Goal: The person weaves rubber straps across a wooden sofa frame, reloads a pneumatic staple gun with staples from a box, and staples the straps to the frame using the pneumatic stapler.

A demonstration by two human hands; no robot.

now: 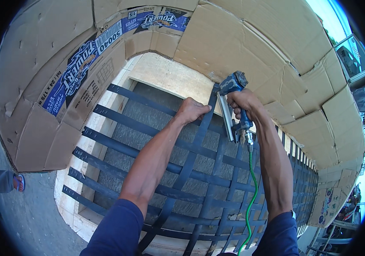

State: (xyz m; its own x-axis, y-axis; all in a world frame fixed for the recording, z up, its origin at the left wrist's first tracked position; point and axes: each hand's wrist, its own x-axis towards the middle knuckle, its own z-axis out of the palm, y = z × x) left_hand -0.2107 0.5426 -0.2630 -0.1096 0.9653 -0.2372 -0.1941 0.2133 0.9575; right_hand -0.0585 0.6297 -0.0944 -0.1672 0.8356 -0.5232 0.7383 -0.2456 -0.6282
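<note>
In the head view, I am leaning over a pale wooden frame [69,209], which is standing like an open box with a weave of flat black straps [118,117] spanning its hollow; tall brown cardboard [238,47] is walling its left, far and right sides. Counting along the left rail, I am seeing six strap ends lying over the wood; the straps running crosswise are crowding together toward the right, too many for me to count surely. My one left hand [189,112] is pinching one cross strap [202,132] near its far end, which is resting at the edge of a broad wooden board [169,74]. My one right hand [243,102] is clenching around the handle of one blue nail gun [233,81], whose head is sitting right by that strap's far end; I cannot tell whether they are touching. One green hose [251,183] is hanging from the handle's base and curving down between my two forearms. At the far left, another person's sandalled foot [19,182] is resting on the grey floor [33,213].
</note>
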